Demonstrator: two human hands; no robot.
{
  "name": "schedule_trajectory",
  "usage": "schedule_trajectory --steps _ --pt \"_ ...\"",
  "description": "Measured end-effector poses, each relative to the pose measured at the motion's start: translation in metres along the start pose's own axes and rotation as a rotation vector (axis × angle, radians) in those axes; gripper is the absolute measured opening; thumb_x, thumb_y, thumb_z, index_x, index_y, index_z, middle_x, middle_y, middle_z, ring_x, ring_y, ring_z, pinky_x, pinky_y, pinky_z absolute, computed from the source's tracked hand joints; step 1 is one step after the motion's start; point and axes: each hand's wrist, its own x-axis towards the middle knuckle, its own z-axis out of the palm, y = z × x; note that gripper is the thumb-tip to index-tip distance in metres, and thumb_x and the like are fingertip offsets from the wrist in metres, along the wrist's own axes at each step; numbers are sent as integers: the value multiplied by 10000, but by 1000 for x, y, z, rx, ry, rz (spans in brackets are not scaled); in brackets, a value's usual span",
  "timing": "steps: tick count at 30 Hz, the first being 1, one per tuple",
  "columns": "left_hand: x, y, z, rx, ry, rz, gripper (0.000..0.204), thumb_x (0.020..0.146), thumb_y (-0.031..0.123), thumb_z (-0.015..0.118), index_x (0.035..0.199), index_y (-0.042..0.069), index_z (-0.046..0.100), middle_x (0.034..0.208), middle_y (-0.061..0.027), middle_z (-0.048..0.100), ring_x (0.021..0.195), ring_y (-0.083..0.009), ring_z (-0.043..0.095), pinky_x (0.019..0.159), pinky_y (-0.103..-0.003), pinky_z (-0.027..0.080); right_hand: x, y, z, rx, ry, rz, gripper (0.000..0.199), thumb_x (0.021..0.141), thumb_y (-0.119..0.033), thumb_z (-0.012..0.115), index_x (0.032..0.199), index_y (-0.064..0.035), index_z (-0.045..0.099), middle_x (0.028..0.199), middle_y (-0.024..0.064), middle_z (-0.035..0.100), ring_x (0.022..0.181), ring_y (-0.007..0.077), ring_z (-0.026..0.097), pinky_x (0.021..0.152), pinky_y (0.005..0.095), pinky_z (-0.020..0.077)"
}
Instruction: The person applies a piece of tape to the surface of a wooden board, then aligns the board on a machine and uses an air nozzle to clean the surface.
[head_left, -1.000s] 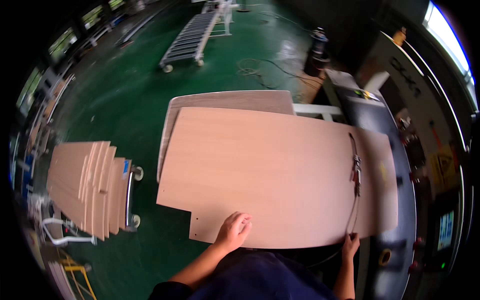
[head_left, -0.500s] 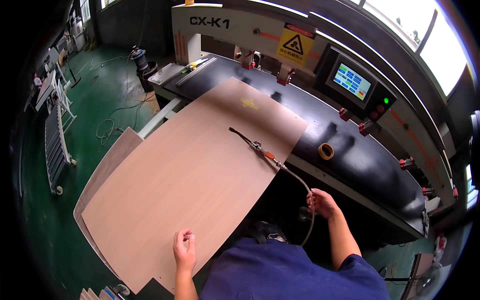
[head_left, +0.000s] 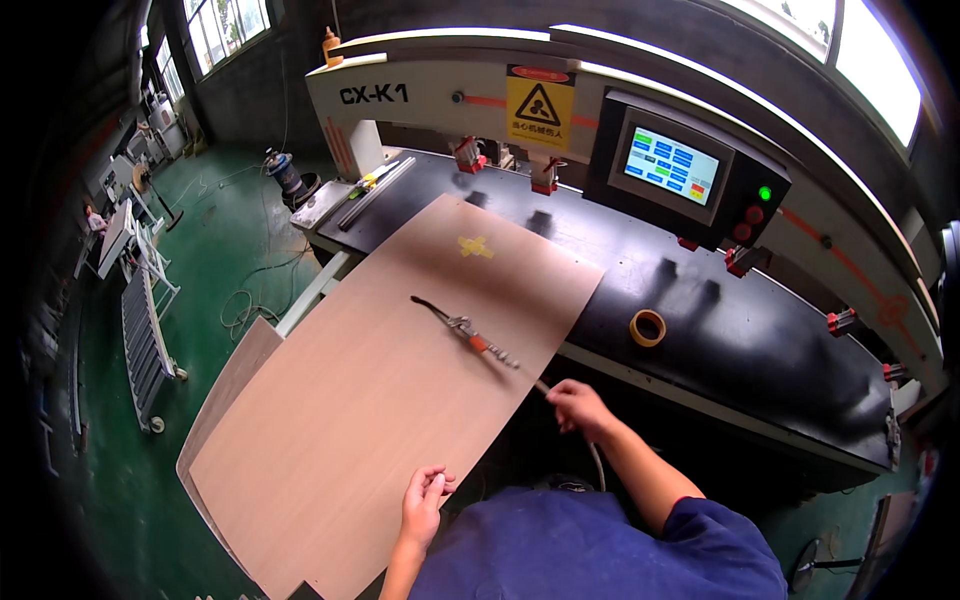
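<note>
My right hand point(head_left: 580, 408) is closed around the thin grey air hose point(head_left: 596, 462), just off the near right edge of a large light-brown wood panel point(head_left: 340, 420). From this hose extends an air blow gun point(head_left: 476, 342) with a dark nozzle and an orange section. It is over the panel, its nozzle toward the far left. Low over the panel's near edge is my left hand point(head_left: 424, 500), its fingers curled in toward the thumb. Whatever may be in them is too small to make out. A yellow tape cross point(head_left: 476, 247) marks the panel's far end.
A tape roll point(head_left: 648, 328) lies on the machine's black table point(head_left: 760, 370). The machine's beam carries a lit control screen point(head_left: 672, 168) and red clamps point(head_left: 545, 174). A second panel point(head_left: 232, 385) shows under the first at left. Farther left stands a roller stand point(head_left: 145, 335) on wheels.
My right hand has moved left with the hose, and the blow gun sits farther from the panel's far end. My left hand has moved right. The whole view has shifted.
</note>
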Motion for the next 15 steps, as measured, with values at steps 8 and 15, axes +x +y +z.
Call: schedule_trajectory --steps 8,15 --pt "84 10 92 -722 41 -392 411 962 477 435 997 80 538 1037 -152 632 877 -277 623 798 -445 523 -66 -31 -18 -64 -628 -39 148 916 -151 620 947 -58 510 624 7 548 519 85 514 475 239 399" --pt "114 -6 171 -555 194 -230 136 955 272 507 948 138 525 894 -80 635 818 -219 617 752 -403 521 -62 -13 -97 -181 -655 -133 222 887 -162 660 1027 -47 533 826 10 593 772 83 570 728 254 471"
